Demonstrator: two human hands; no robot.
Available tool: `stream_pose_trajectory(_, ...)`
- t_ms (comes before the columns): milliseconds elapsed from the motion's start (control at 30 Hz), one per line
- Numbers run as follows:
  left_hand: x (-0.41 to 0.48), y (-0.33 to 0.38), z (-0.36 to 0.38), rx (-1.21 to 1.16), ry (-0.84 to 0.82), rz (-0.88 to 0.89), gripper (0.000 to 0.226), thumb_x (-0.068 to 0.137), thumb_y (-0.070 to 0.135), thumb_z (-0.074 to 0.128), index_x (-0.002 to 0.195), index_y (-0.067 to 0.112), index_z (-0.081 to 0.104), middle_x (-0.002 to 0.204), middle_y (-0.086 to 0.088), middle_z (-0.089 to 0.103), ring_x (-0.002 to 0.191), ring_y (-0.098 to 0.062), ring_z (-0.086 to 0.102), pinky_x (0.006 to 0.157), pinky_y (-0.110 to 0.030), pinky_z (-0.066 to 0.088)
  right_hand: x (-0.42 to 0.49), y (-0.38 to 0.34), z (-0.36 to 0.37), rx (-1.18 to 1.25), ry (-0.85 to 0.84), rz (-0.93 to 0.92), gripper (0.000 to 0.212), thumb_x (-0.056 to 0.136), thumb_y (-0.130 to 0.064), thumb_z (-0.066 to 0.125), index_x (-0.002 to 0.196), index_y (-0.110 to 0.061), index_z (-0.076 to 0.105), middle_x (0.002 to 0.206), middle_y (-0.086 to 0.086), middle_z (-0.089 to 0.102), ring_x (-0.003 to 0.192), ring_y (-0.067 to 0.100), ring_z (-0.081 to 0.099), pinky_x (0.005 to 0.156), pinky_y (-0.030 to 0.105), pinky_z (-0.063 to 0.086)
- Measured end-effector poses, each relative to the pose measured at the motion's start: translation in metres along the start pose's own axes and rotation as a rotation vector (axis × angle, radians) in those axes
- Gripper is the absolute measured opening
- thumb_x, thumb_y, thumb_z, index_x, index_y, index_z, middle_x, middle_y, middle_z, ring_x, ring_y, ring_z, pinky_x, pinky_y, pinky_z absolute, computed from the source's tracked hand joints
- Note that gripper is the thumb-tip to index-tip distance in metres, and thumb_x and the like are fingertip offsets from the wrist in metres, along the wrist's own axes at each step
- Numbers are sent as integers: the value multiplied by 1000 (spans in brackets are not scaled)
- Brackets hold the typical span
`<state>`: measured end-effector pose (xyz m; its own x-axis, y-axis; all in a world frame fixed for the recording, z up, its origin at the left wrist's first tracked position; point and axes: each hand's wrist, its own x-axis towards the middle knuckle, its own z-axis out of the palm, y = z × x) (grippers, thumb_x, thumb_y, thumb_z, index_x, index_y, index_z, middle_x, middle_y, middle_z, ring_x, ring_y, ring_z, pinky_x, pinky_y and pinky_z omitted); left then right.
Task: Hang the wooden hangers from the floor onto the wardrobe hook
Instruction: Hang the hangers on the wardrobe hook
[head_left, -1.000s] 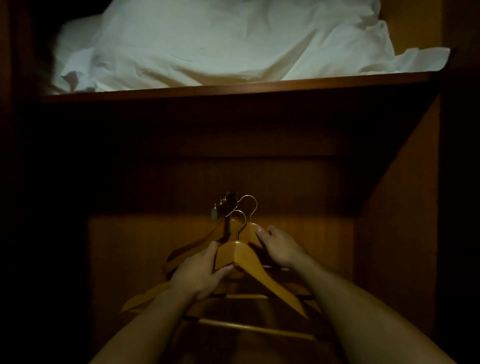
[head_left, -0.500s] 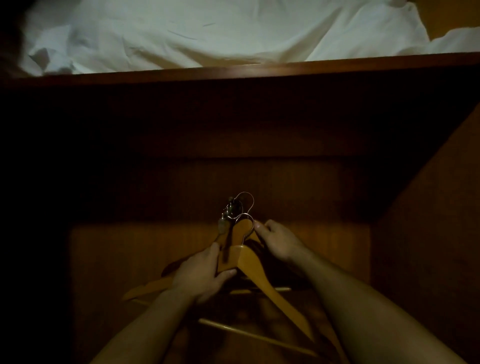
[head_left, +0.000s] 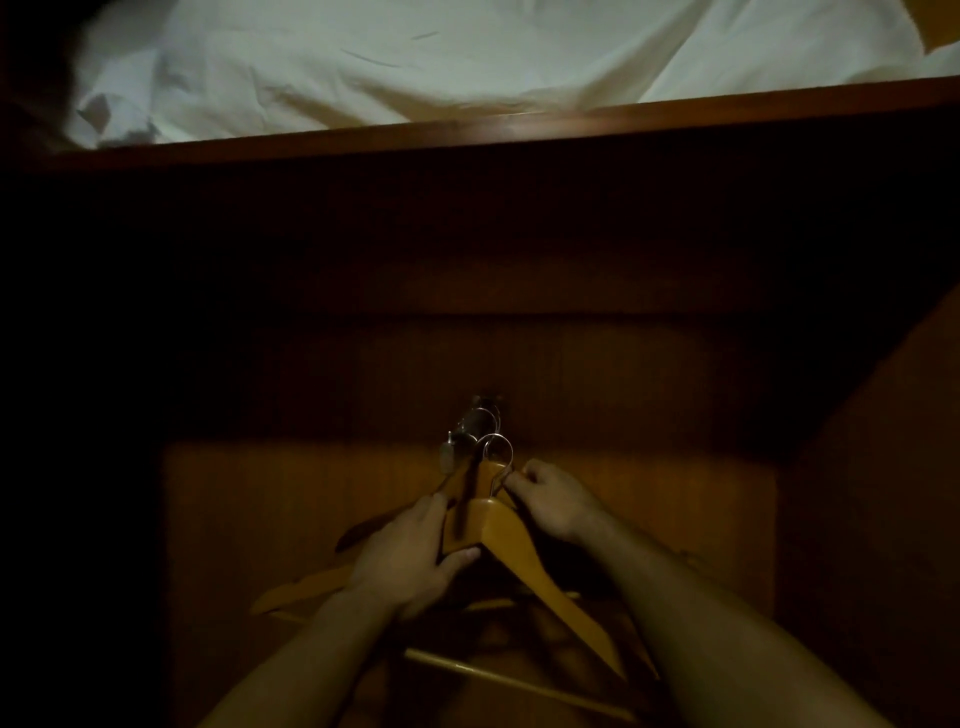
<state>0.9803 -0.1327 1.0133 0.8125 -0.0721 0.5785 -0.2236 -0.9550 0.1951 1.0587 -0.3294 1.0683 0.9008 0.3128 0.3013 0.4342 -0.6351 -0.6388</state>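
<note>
Both hands held honey-coloured wooden hangers with thin silver wire loops just below the small metal wardrobe hook, which sat on the dark brown back panel a little past the centre of the view toward 6 o'clock. The left hand was clenched around the peaked shoulder of the nearest wooden hanger, thumb under its lower edge. The right hand, at 3 o'clock of that peak, pinched the base of a wire loop between fingertips. The step in hand looked like threading the loop onto the hook; the next move seemed to call for lifting the loop toward 12 o'clock and easing it over the hook's tip.

Deep shadow made the hook's shape hard to read, and how many hangers already hung there could not be told. The crumpled white bedding on the wooden shelf at 12 o'clock ran out of the view.
</note>
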Motion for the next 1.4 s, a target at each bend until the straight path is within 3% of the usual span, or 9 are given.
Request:
stream_pose_trajectory(133,-2,1,2,90,6,10,60,82,74,41,126,34,33,122,12,40,107,-7,44,84,-29,47,4,-1,7,-25,16,18,30,98,-59,43,89,-32,53,93,-6,64,85,12,60,73,32,47)
stream_pose_trajectory(333,-4,10,4,123,-6,13,66,79,80,34,125,33,35,110,14,42,91,-4,44,75,-26,42,1,4,3,-117,64,32,38,94,-66,46,87,-30,53,90,-6,63,82,12,59,66,30,44)
stream_pose_trajectory(567,17,30,-3,102,-31,-18,77,85,77,33,145,30,21,136,6,45,107,-14,54,95,-38,44,-13,16,-21,76,147,-51,49,98,-65,33,84,-27,61,82,-4,65,76,14,62,74,32,49)
stream_pose_trajectory(633,24,34,-8,-2,7,-78,72,85,75,39,141,31,30,130,6,53,103,-12,55,89,-34,44,-21,17,-28,134,92,-111,60,92,-74,25,83,-28,63,81,-5,66,78,14,63,75,32,47)
stream_pose_trajectory(800,33,37,-18,-44,38,-141,55,88,71,43,120,27,54,102,4,66,84,-8,58,68,-23,38,-31,24,-24,-120,8,-187,57,89,-78,29,110,-35,58,101,-9,65,91,10,62,85,36,52)
stream_pose_trajectory(933,28,30,-15,1,96,-112,56,86,72,43,128,36,44,113,8,62,99,-11,60,79,-28,41,-31,21,-17,-226,-37,-171,59,92,-75,30,120,-29,53,110,0,64,96,17,62,90,42,52)
stream_pose_trajectory(1033,26,22,-11,37,147,-103,59,86,70,45,134,36,37,122,6,58,108,-17,59,76,-29,37,-28,14,-12,-244,-56,-164,56,93,-73,30,120,-29,53,106,2,64,92,17,62,86,40,54)
stream_pose_trajectory(1133,24,13,-8,27,149,-100,58,85,69,47,131,35,35,120,8,56,106,-13,57,73,-28,36,-26,9,-4,-284,-62,-175,52,95,-70,30,120,-29,51,101,0,63,86,15,62,78,35,53)
stream_pose_trajectory(1400,21,1,2,16,84,-106,47,88,65,46,117,31,33,110,9,54,88,-9,53,73,-31,45,-30,7,13,-306,-88,-135,63,98,-66,30,138,-21,47,115,5,65,100,20,64,89,39,53)
